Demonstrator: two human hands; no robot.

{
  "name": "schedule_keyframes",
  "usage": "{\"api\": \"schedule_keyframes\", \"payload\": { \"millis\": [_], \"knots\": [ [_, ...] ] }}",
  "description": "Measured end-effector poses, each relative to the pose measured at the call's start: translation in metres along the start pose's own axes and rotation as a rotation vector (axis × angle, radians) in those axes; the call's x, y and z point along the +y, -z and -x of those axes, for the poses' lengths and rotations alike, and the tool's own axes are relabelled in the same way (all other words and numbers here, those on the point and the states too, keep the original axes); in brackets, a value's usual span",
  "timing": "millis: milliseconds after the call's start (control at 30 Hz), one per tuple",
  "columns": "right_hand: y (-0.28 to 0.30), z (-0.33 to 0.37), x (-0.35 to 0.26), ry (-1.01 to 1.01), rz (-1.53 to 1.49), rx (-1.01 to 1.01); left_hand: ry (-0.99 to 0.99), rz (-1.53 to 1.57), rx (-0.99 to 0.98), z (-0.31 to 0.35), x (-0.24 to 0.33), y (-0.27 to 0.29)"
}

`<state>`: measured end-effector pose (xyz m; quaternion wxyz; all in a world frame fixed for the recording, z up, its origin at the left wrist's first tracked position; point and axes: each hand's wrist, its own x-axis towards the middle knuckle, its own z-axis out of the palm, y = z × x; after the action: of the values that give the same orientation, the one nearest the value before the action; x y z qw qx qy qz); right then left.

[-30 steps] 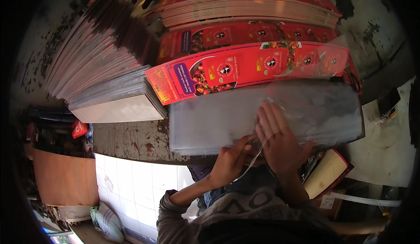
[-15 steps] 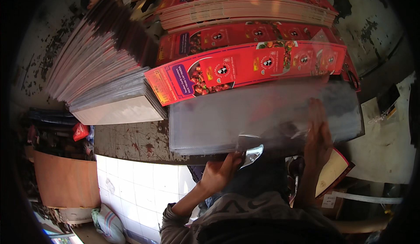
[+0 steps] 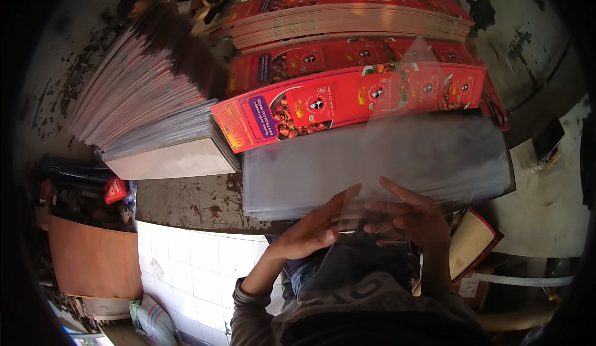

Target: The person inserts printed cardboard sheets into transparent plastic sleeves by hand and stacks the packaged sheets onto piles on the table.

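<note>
"Scuffed and scratched, the tabletop (image 3: 186, 204) ends above white floor tiles (image 3: 192, 265). What lies on it?"

"Along the near edge, a stack of clear plastic sheets (image 3: 292, 178). Just beyond it slants a red printed strip (image 3: 310, 107), with more printed strips (image 3: 347, 28) piled toward the far edge and a fanned pile (image 3: 143, 113) over to the left."

"And the loose clear film (image 3: 388, 113)?"

"Its lower end is between the person's hands at the near edge; the rest reaches up in view across the stack and the red strip."

"How do the hands hold it?"

"The left hand (image 3: 313, 225) is half open, thumb apart from the forefinger, the film at its fingers. The right hand (image 3: 422, 219) has its fingers loosely spread beside it. Blur and see-through plastic leave it impossible to tell whether either one pinches."

"What would good handling be?"

"Probably a light fingertip hold on the rim, tension even from both sides, the far end lifted so the thin film neither creases nor clings to the stack."
</note>
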<state>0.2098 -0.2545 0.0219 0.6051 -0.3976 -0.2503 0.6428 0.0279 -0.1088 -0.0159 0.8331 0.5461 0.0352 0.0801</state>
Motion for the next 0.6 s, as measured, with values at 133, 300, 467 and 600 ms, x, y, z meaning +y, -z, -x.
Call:
{"api": "schedule_keyframes", "payload": {
  "millis": [133,300,467,600],
  "knots": [
    [-0.011,-0.007,0.012,-0.151,0.016,-0.217,-0.039,0.201,0.02,-0.036,0.03,-0.009],
    [-0.01,-0.013,0.017,0.114,-0.323,-0.274,0.123,-0.099,0.0,-0.024,0.037,-0.02],
    [-0.005,-0.027,0.005,-0.011,-0.369,-0.237,0.187,-0.575,-0.034,0.004,-0.007,-0.01],
    [0.022,-0.04,-0.015,0.391,-0.316,-0.189,0.354,-0.571,-0.263,0.011,-0.02,-0.012]
  ]
}}
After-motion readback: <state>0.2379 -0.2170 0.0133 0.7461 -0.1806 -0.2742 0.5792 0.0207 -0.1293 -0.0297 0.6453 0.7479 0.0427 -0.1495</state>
